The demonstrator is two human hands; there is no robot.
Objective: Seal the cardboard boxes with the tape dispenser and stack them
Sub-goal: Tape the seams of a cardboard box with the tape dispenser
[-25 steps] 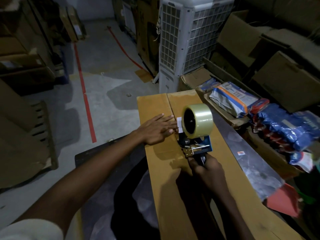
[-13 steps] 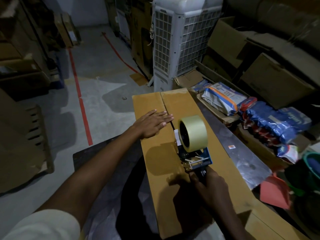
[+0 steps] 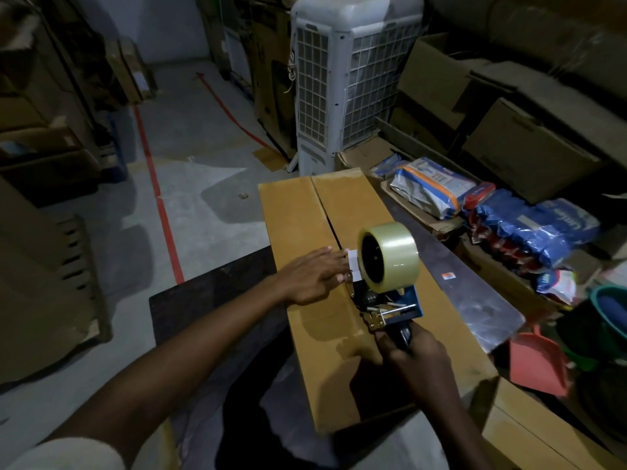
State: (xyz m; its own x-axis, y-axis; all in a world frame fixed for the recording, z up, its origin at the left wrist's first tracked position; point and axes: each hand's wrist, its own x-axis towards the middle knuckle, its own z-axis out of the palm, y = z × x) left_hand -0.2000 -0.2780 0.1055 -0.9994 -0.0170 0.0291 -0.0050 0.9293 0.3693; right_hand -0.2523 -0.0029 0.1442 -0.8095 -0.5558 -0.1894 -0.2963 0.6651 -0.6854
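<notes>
Status: gripping blue clear-roll tape dispenser by handle, right hand curled, centre frame atop long brown cardboard box; pressing flap with flat-fingered left hand. Judging box light, stiff; best gripping by ends.

Dim storeroom or warehouse, indicated by stacked cardboard cartons, red floor line, air cooler, and bagged goods piled along the side.

Right hand gripping tape dispenser on cardboard box, left hand flat
</notes>
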